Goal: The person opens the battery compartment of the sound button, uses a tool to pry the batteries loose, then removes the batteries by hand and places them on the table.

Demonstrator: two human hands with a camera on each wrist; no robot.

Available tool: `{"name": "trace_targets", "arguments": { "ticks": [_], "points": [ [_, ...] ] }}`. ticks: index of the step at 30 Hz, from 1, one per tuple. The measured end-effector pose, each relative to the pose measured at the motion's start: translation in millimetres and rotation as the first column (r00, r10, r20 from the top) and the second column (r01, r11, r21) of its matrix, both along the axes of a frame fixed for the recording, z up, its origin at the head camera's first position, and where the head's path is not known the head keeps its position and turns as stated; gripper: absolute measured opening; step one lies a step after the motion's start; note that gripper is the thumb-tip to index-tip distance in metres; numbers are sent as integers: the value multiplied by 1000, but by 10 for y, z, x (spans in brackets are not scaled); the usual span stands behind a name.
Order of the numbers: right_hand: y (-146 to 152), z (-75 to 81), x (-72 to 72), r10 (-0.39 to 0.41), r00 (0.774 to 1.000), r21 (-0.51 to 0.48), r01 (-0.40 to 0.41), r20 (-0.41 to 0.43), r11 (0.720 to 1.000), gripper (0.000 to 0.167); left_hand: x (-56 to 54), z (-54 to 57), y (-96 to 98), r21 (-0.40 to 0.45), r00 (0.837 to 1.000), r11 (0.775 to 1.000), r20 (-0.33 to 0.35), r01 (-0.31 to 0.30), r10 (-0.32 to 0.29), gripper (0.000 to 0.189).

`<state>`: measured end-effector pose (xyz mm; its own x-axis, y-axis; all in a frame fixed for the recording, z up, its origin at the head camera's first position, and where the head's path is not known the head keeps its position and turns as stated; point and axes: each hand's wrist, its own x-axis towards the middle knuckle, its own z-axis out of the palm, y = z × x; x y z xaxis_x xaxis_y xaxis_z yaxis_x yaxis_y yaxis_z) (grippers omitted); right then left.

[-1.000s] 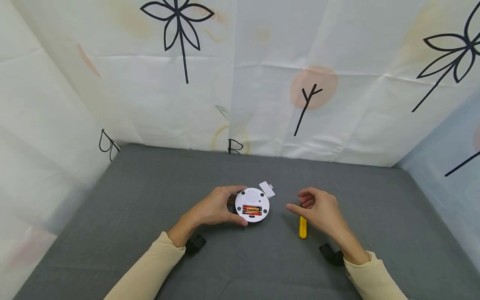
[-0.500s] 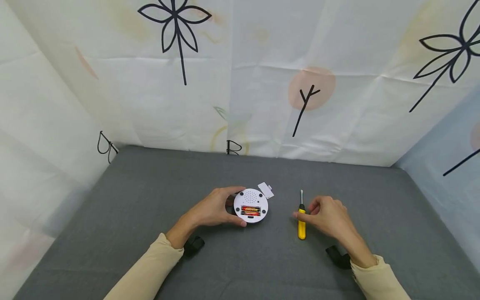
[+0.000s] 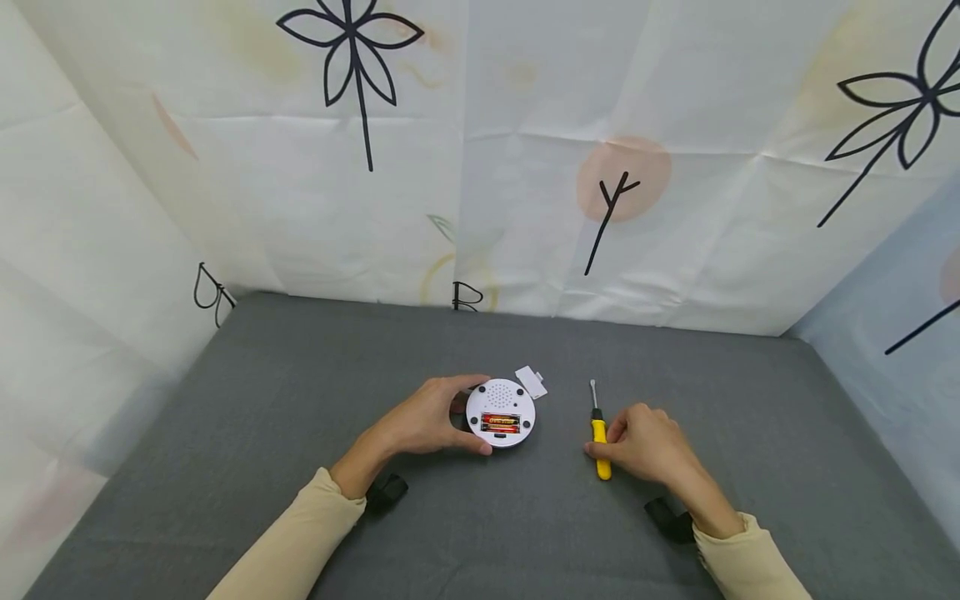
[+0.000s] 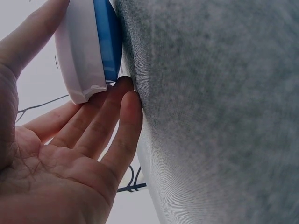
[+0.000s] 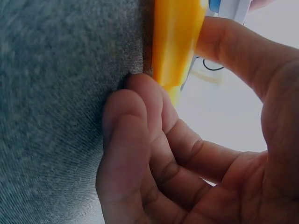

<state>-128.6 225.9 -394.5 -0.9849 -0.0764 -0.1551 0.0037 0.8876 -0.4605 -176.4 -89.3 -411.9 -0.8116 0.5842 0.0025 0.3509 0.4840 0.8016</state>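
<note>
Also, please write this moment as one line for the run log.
left hand: holds device | right hand: pinches screwdriver | cover: off | batteries: exposed

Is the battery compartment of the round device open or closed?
Open: the batteries are exposed, and the white cover lies beside the device.

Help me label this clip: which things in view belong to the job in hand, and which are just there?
Likely part of the job:
white round device, held by the left hand, its batteries exposed
small white cover beside it
yellow-handled screwdriver, pinched by the right hand

Just there:
patterned backdrop
grey tabletop
black wrist straps
</note>
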Motion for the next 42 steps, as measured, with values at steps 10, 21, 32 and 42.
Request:
{"name": "trace_targets", "arguments": {
  "ticks": [10, 21, 32, 42],
  "points": [
    [60, 32, -31, 14, 1000, -78, -16, -16, 997, 21, 7, 0, -9, -2, 1000, 1000, 2, -3, 3, 92],
    [159, 125, -60, 14, 979, -219, -59, -203, 974, 25, 3, -15, -7, 28, 1000, 1000, 17, 11, -12, 90],
    [203, 166, -37, -15, 945, -425, -132, -326, 895, 22, -4, -23, -11, 28, 1000, 1000, 16, 13, -14, 90],
    [222, 185, -34, 24, 941, -543, -215, -337, 812, 24, -12, -25, -8, 18, 1000, 1000, 10, 9, -9, 90]
  ]
}}
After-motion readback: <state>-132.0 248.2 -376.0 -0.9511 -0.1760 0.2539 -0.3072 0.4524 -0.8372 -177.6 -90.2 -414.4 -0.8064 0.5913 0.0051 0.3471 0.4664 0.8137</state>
